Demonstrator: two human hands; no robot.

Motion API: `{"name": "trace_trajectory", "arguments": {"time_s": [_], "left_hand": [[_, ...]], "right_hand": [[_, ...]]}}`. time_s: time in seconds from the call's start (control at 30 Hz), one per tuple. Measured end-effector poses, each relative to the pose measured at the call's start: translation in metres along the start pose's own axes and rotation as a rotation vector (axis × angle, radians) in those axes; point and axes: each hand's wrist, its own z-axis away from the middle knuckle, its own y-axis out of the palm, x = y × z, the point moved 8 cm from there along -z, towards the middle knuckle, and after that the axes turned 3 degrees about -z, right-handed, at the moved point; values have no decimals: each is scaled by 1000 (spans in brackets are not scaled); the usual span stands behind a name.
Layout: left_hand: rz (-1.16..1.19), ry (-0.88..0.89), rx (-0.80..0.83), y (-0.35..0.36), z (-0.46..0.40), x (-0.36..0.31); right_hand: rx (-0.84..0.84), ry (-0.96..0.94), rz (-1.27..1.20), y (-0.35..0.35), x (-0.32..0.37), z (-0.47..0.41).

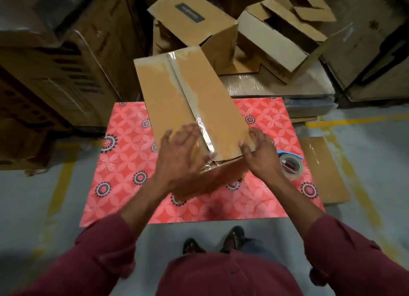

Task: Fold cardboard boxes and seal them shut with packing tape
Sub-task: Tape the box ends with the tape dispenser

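Sealed cardboard box (188,101) lies on the red patterned table (124,185), clear tape (199,123) running along its centre seam. Left hand (179,154), blurred, fingers apparently spread flat on the near end. Right hand (259,154) presses the near right corner, fingers extended. Tape dispenser (291,165) sits just right.

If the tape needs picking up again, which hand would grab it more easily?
Probably the right hand. The tape roll lies on the red mat just beside it, right of the box. The left hand rests on the box's near end, farther away.
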Motion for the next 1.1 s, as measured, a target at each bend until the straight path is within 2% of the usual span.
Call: {"name": "trace_trajectory", "arguments": {"time_s": [0.03, 0.1, 0.2, 0.3, 0.4, 0.5, 0.57, 0.63, 0.73, 0.77, 0.83, 0.93, 1.1], "left_hand": [[-56, 18, 66, 7, 21, -20], [-149, 0, 90, 19, 52, -40], [-238, -11, 86, 35, 65, -40], [-264, -14, 69, 33, 61, -36], [-267, -39, 28, 28, 63, -39], [-254, -88, -67, 17, 69, -54], [-147, -20, -182, 5, 64, -89], [63, 105, -266, -3, 50, -139], [371, 177, -173, 26, 20, -201], [462, 116, -88, 48, 9, -212], [613, -124, 148, 106, -8, -221], [909, -570, 413, 184, -12, -217], [1211, -1216, 577, 245, 6, -213]], "right_hand": [[-5, -68, 72, 1, 9, 8], [-21, -332, 195, 4, 38, 28], [135, -657, 262, 26, 63, 54], [259, -727, 355, 42, 60, 60], [237, -746, 353, 37, 56, 61], [130, -707, 221, 12, 47, 60], [11, -605, 84, -15, 18, 51], [-75, -416, -4, -42, -36, 33], [9, -55, -41, -62, -136, 0], [67, 41, 0, -66, -165, -10], [169, 146, 121, -69, -211, -29], [306, 143, 251, -65, -242, -57], [503, 30, 391, -38, -247, -85]]}}
